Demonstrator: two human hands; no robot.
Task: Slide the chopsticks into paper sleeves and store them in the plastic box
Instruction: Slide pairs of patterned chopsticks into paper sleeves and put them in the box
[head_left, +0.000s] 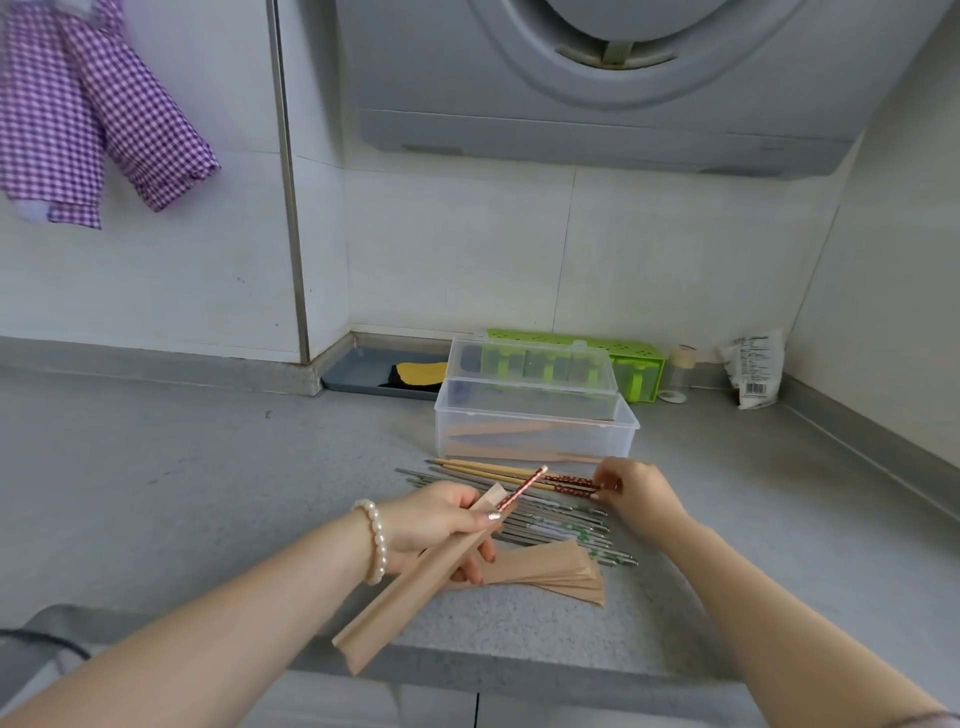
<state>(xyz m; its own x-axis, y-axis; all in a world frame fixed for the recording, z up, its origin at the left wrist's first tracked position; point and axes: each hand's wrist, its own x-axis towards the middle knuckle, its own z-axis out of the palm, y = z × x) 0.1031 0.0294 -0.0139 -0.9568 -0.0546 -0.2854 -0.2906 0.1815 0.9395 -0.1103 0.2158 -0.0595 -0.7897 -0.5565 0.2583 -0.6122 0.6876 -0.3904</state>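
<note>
The left hand (434, 525) grips a paper sleeve (415, 582) with one chopstick (521, 488) poking out, over the counter's (182, 493) front edge. The right hand (636, 493) pinches the red ends of two wooden chopsticks (498, 472) lying just before the open box (535, 431), which holds sleeved pairs.

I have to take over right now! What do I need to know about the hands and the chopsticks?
Left hand: holds a paper sleeve with one red-patterned chopstick sticking out of its top.
Right hand: pinching the red ends of the wooden chopsticks lying on the counter.
Metal chopsticks lie loose beside them; empty sleeves are stacked in front.
Plastic box: open, with some filled sleeves already inside.
Left to do: finish this sleeve, sleeve the remaining chopsticks, put all in the box.
</note>
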